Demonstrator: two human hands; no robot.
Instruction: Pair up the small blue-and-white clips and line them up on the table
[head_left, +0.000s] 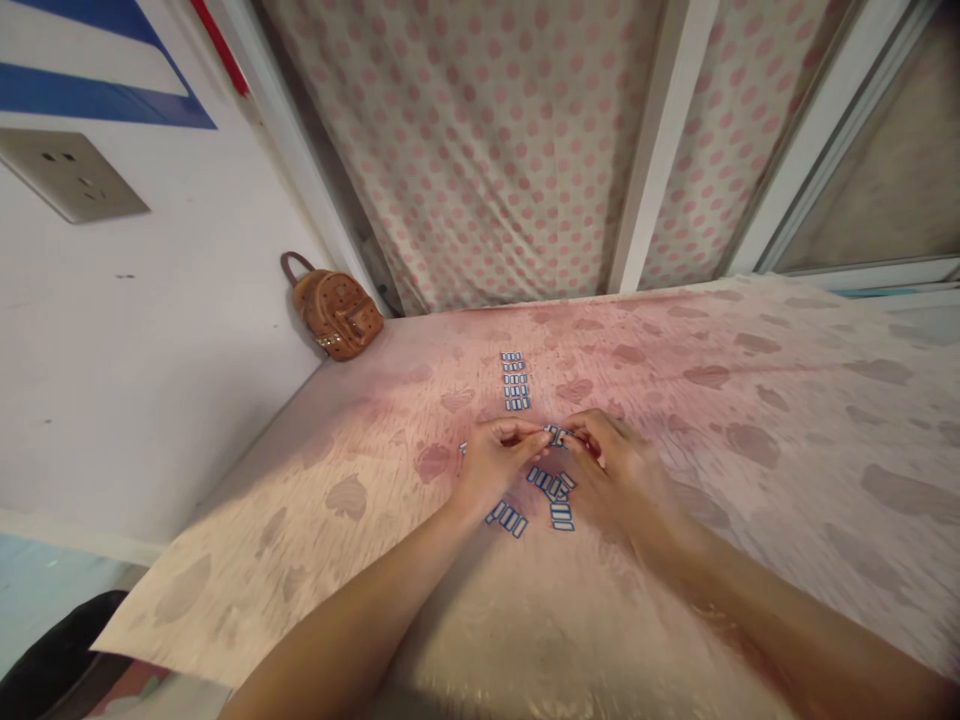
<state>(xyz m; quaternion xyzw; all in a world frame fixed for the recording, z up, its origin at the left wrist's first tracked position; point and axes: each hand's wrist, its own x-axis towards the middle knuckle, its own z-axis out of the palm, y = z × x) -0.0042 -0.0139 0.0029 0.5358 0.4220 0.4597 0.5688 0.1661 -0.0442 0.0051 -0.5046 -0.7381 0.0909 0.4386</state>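
Got my left hand and right hand pinching a blue-white piece, matching rows lined up far side.

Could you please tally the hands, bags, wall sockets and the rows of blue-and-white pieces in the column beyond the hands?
Left hand and right hand: 2
Rows of blue-and-white pieces in the column: 5
Brown backpack: 1
Wall socket: 1
Total: 9

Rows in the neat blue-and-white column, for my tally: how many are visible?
5, beyond the left hand: nearest row, second row, middle row, fourth row, farthest row, in one line. The hand may hide more.
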